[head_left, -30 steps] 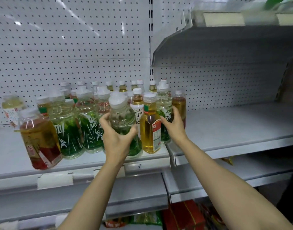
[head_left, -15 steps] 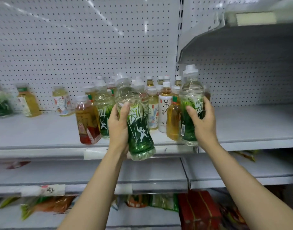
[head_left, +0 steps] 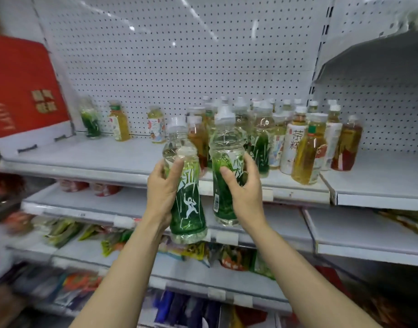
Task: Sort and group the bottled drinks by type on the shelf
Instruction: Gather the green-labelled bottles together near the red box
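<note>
My left hand grips a clear bottle with a green label and a white figure, held in the air in front of the shelf. My right hand holds a second green-label bottle close beside the first. Behind them a crowded cluster of mixed bottles stands on the shelf: green-label, amber, yellow and white-label ones. Far left by the pegboard stand a green-label bottle, a yellow one and a pale floral-label one.
A red box stands at the shelf's left end. The adjoining shelf bay on the right sits slightly lower. Lower shelves hold snack packets. A white pegboard backs the shelf.
Both hands lifted their green-label bottles off the shelf and carried them leftward, away from the cluster. The view swung left, bringing the red box and the far-left bottles into sight.
</note>
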